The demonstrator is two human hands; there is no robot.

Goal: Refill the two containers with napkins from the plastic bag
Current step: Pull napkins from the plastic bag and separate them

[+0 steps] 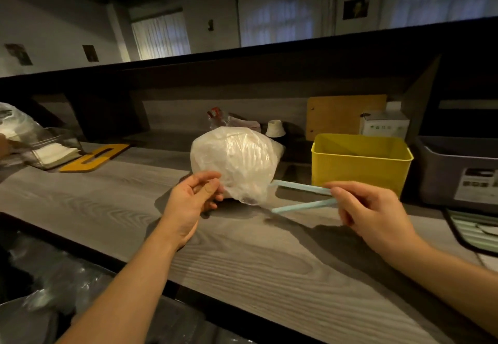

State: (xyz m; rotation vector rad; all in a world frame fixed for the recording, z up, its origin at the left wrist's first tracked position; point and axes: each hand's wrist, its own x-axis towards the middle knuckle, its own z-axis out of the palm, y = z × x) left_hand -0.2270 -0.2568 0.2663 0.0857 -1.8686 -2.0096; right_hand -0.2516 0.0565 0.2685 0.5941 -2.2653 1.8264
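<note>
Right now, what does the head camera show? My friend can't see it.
Two hands work on a plastic bag of napkins on a grey wooden counter. The left hand pinches the bag's bottom; the right hand holds a pale blue clip, opened in a V. A yellow bin stands behind.

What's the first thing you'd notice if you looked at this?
A puffy white plastic bag sits mid-counter, its lower edge pinched by the left hand. To its right, the right hand holds pale blue tongs, opened toward the bag. Behind them stands a bright yellow bin.
</note>
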